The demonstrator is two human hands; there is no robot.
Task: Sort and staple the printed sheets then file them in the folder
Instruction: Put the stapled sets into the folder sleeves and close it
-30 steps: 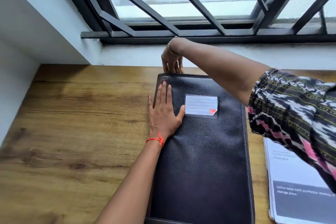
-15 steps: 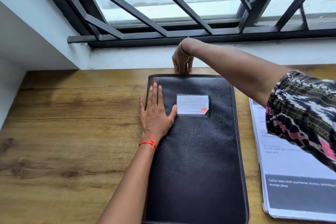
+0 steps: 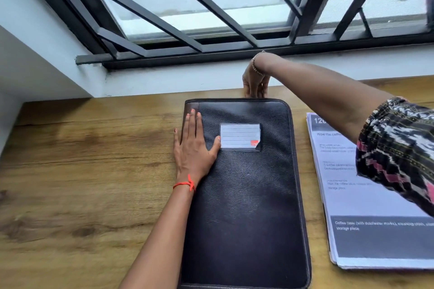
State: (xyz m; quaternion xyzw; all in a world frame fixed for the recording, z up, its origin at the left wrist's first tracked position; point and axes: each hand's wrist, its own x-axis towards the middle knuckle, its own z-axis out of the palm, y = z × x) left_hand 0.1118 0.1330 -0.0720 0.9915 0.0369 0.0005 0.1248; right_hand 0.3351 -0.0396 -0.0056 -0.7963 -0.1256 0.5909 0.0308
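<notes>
Opening the black folder (image 3: 246,195) looks like my step, so the printed sheets (image 3: 366,206) can go in later. My left hand (image 3: 193,148) lies flat on its cover, fingers straight, pressing down. My right hand (image 3: 256,84) reaches past it and pinches the folder's far edge, maybe at the zip tab, which I cannot see. The sheets lie under my right arm, beside the folder. Next I should pull the zip round while the flat hand steadies it.
</notes>
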